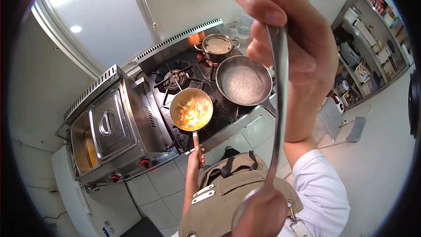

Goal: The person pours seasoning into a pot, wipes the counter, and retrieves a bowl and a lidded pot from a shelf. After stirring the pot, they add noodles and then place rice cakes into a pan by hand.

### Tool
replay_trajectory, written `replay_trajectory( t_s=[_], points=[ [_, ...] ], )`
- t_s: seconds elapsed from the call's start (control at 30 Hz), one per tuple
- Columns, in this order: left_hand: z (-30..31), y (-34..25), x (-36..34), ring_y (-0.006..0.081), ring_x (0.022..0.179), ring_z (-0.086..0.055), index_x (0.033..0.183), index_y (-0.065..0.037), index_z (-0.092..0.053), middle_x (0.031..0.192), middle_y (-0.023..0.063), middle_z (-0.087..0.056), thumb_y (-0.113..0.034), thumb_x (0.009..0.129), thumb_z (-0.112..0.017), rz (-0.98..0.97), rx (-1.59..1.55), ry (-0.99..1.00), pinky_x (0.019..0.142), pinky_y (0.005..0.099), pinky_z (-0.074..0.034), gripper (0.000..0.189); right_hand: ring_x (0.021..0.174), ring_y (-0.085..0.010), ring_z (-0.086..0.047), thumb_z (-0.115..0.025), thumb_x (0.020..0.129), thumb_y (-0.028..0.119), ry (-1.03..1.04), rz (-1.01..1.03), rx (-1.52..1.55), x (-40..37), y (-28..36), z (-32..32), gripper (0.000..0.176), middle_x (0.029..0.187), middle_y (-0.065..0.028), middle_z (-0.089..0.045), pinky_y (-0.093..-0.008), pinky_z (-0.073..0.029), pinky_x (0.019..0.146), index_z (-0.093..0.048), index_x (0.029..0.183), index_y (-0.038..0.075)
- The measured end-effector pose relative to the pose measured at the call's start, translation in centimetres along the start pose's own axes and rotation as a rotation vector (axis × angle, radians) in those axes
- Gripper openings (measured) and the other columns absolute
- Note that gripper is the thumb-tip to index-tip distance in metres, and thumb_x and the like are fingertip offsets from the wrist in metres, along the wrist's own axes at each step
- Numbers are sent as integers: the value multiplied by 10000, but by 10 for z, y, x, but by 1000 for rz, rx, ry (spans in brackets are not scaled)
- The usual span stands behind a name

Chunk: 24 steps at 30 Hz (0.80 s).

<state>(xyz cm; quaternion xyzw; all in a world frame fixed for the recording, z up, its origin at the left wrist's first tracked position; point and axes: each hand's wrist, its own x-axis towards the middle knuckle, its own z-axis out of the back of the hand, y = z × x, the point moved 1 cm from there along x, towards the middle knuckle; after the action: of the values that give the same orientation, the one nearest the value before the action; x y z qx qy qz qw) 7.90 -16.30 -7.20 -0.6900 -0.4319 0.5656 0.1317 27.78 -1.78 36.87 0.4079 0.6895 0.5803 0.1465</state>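
My left hand (193,161) is closed round the wooden handle of a saucepan (176,100) at the front of the gas stove. Inside the saucepan is an orange and yellow food (191,110), too small to name. Raised close to the camera, my right hand (291,39) pinches the upper end of a metal spoon (279,92). The spoon points downward, and its bowl hangs low in view over my apron (245,193). Right of the saucepan sits a dark frying pan (222,71) with pale bubbling liquid in it.
A steel two-handled pot (218,57) with cloudy liquid stands at the back of the stove (162,88), over a glowing burner. Left is a steel food warmer (127,127) with a lidded tray. Clear containers (244,24) stand behind. Stocked shelves (372,39) line the right wall.
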Motion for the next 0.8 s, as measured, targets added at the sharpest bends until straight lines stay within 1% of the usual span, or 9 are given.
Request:
replay_trajectory(
  t_s=[0.03, 0.1, 0.23, 0.3, 0.37, 0.43, 0.5, 0.6, 0.8],
  points=[
    [2, 2, 0, 78, 477, -410, 979, -21, -519, 622, 1, -457, -377, 932, -425, 8, 11, 3, 431, 213, -343, 372, 255, -18, -221, -278, 985, 280, -13, 2, 3, -3, -3, 8, 373, 423, 15, -387, -157, -200, 229, -447, 713, 87],
    [2, 2, 3, 85, 487, -420, 991, -18, -514, 632, 7, -461, -379, 933, -421, -11, -11, 21, 436, 220, -350, 377, 282, -25, -300, -274, 984, 155, -31, 136, 186, -13, -7, 32, 289, 650, 26, -412, -182, -237, 301, -436, 791, 15],
    [1, -1, -3, 108, 523, -474, 1004, -9, -510, 664, 35, -505, -384, 942, -393, -11, 17, 7, 477, 238, -406, 398, 291, -36, -235, -318, 983, 197, -178, 181, 158, -48, -10, 78, 288, 506, 44, -319, -198, -212, 333, -398, 737, 69],
    [11, 5, 10, 125, 559, -520, 1009, -10, -507, 692, 58, -541, -446, 933, -370, 11, -33, 100, 514, 246, -444, 463, 322, -48, -173, -356, 975, 231, -582, 286, 138, -72, -13, 94, 280, 442, 45, -232, -215, -185, 363, -395, 737, 89],
    [16, 6, 15, 146, 605, -542, 1022, -12, -502, 741, 76, -560, -491, 922, -361, 30, -68, 128, 555, 262, -459, 509, 356, -31, -245, -454, 933, 272, -655, 386, 95, -102, -22, 121, 272, 556, 24, -425, -198, -228, 405, -466, 734, 86],
    [16, 2, 14, 161, 653, -549, 1013, -26, -517, 766, 79, -565, -503, 919, -353, 29, -51, 115, 604, 282, -463, 513, 370, -57, -222, -399, 948, 282, -668, 417, 56, -131, -32, 146, 293, 486, 32, -339, -224, -195, 425, -469, 740, 88],
    [28, 3, 22, 175, 701, -555, 1004, -40, -531, 791, 82, -570, -514, 917, -344, 32, -26, 101, 652, 301, -466, 517, 388, -67, -223, -392, 946, 277, -908, 456, -28, -157, -50, 168, 285, 470, 32, -333, -228, -194, 431, -468, 745, 89],
    [57, 18, 43, 163, 792, -555, 990, -68, -565, 835, 54, -587, -533, 911, -351, -28, -99, 60, 750, 303, -429, 517, 453, -61, -302, -403, 928, 257, -1179, 387, -70, -200, -85, 203, 247, 491, 11, -393, -214, -216, 450, -481, 779, 76],
    [82, 20, 32, 136, 712, -550, 1019, -78, -557, 809, 21, -593, -511, 895, -432, -75, -234, -209, 634, 250, -439, 468, 529, -83, -440, -409, 916, 250, -1390, 150, -228, -246, -144, 302, 266, 652, -60, -570, -170, -320, 520, -557, 963, 33]
  ],
)
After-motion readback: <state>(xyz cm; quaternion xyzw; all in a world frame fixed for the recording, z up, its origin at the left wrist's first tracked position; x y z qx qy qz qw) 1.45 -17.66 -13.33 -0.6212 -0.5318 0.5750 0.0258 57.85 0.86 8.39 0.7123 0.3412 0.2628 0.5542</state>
